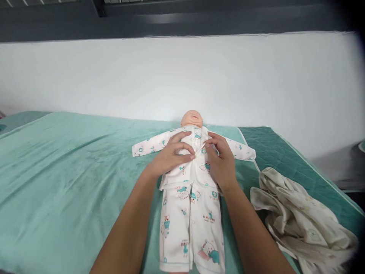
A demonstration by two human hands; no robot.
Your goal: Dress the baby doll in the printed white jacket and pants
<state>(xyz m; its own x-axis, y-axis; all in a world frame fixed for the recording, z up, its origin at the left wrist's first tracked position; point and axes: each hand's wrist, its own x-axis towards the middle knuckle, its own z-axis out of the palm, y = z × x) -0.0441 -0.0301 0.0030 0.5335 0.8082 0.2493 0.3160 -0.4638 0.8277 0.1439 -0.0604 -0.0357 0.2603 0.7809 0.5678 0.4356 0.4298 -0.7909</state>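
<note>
A baby doll (192, 118) lies on its back, dressed in a white long-sleeved baby shirt (182, 176) with small printed figures. Matching baby trousers (207, 232) cover its legs. At the middle of the chest, my left hand (176, 153) has thumb and forefinger closed on the front edge of the shirt, its other fingers resting on the cloth. My right hand (219, 156) pinches the opposite front edge, slightly lifted, a little higher up. Any fastener between the fingertips is too small to make out.
A green sheet (71, 171) covers the bed, with a darker quilted pad (266, 146) on the right. To the right of the doll lies a crumpled pale cloth (305, 220). Behind the bed rises a white wall (171, 76).
</note>
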